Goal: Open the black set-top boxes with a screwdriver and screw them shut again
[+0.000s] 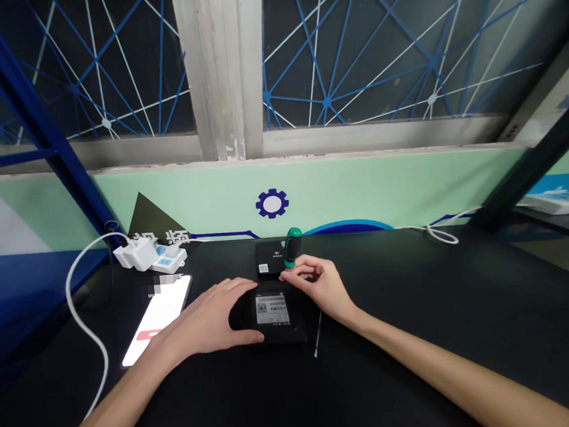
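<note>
A black flat device (273, 317) with a white printed label lies on the dark table. My left hand (214, 319) rests at its left side, thumb and fingers spread apart around its edge. Above the device's upper right corner, my right hand (323, 286) has its fingers pinched just below the green and black handle of a screwdriver (293, 247), which stands nearly upright. The screwdriver's tip is hidden by the fingers. A thin metal rod (318, 335) lies to the right of the device, its upper end near my right hand.
Behind the device lies a black box (270, 260) with a small white label. To the left is a phone with a lit screen (157, 321). White plugs and a power strip (169, 258) sit further back, with a white cable (73, 305) curving down. Another cable (440, 234) lies at back right.
</note>
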`<state>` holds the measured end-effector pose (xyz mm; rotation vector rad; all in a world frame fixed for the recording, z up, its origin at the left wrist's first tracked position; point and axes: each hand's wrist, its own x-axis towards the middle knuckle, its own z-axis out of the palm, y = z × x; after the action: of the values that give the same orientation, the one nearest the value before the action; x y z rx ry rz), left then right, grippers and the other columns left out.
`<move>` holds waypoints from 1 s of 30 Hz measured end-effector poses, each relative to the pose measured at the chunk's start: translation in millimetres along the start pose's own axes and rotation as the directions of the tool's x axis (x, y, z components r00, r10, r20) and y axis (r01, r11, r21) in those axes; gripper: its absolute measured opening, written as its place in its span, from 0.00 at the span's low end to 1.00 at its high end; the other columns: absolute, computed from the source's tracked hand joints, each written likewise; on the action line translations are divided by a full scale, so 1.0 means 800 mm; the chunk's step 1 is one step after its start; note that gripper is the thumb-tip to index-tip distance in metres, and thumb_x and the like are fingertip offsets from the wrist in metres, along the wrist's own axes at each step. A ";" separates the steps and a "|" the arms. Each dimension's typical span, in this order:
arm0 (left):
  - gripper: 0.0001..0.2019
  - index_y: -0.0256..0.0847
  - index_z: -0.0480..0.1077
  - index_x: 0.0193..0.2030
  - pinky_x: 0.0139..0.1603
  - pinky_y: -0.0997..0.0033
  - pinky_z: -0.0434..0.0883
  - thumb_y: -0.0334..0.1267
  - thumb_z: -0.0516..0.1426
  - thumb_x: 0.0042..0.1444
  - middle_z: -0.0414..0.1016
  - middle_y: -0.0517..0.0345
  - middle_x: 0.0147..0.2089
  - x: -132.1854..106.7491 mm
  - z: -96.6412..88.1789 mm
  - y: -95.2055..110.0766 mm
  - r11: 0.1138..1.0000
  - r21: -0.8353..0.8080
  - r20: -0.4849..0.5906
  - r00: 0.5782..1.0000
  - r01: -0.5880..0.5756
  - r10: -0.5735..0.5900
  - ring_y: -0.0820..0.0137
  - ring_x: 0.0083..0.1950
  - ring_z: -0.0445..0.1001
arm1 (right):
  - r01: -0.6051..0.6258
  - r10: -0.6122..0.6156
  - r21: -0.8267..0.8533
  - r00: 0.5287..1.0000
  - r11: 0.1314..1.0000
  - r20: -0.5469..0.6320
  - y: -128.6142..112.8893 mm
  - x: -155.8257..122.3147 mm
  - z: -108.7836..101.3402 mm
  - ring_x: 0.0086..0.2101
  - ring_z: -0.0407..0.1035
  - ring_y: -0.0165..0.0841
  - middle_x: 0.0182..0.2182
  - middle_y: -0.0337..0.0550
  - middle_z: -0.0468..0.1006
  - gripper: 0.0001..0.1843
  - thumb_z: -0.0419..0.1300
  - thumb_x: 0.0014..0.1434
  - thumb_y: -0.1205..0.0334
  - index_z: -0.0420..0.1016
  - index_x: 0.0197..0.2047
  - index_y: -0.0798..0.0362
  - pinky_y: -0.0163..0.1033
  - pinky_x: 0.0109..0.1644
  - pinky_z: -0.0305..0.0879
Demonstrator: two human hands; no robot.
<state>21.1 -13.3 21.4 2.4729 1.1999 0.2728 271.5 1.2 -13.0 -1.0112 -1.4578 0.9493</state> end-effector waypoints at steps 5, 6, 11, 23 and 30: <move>0.38 0.53 0.61 0.67 0.62 0.53 0.66 0.62 0.62 0.51 0.66 0.55 0.67 -0.001 0.001 -0.001 1.000 -0.005 -0.008 1.000 -0.012 0.012 0.52 0.66 0.66 | 0.085 -0.086 -0.096 0.996 0.992 -0.011 -0.003 0.000 -0.001 0.30 0.76 0.39 0.28 0.44 0.82 0.17 0.69 0.54 0.47 0.75 0.28 0.51 0.43 0.38 0.71; 0.39 0.53 0.61 0.67 0.62 0.53 0.66 0.62 0.62 0.51 0.67 0.54 0.67 -0.001 0.001 -0.001 1.000 -0.003 -0.010 1.000 -0.013 0.013 0.52 0.66 0.66 | 0.107 -0.110 -0.117 0.994 0.987 -0.018 -0.003 0.000 -0.001 0.31 0.75 0.39 0.28 0.44 0.82 0.16 0.68 0.54 0.48 0.75 0.28 0.51 0.43 0.39 0.71; 0.39 0.53 0.60 0.68 0.62 0.53 0.66 0.63 0.61 0.52 0.66 0.55 0.68 -0.001 0.000 -0.001 1.000 0.006 0.005 1.000 0.006 -0.006 0.51 0.66 0.65 | 0.147 -0.155 -0.175 0.987 0.973 -0.030 -0.004 -0.001 -0.002 0.33 0.74 0.41 0.28 0.44 0.81 0.14 0.67 0.56 0.49 0.77 0.28 0.50 0.45 0.43 0.70; 0.39 0.52 0.60 0.68 0.63 0.52 0.65 0.61 0.62 0.52 0.65 0.54 0.68 0.000 0.001 0.000 1.000 -0.003 0.002 1.000 -0.011 0.011 0.52 0.67 0.65 | 0.165 -0.171 -0.199 0.985 0.966 -0.010 -0.005 -0.001 -0.003 0.36 0.73 0.42 0.30 0.44 0.81 0.12 0.67 0.57 0.51 0.81 0.29 0.49 0.46 0.44 0.68; 0.39 0.51 0.60 0.68 0.63 0.53 0.66 0.61 0.62 0.52 0.65 0.55 0.68 -0.001 0.000 0.002 1.000 0.017 0.015 1.000 0.008 -0.008 0.52 0.67 0.65 | 0.056 -0.066 -0.116 0.994 0.992 -0.084 -0.005 0.001 -0.002 0.32 0.77 0.41 0.25 0.42 0.82 0.17 0.72 0.50 0.48 0.73 0.27 0.51 0.48 0.50 0.69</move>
<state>21.8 -14.8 22.4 2.4797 1.2103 0.2431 273.0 0.5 -8.9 -1.0715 -1.4736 0.7763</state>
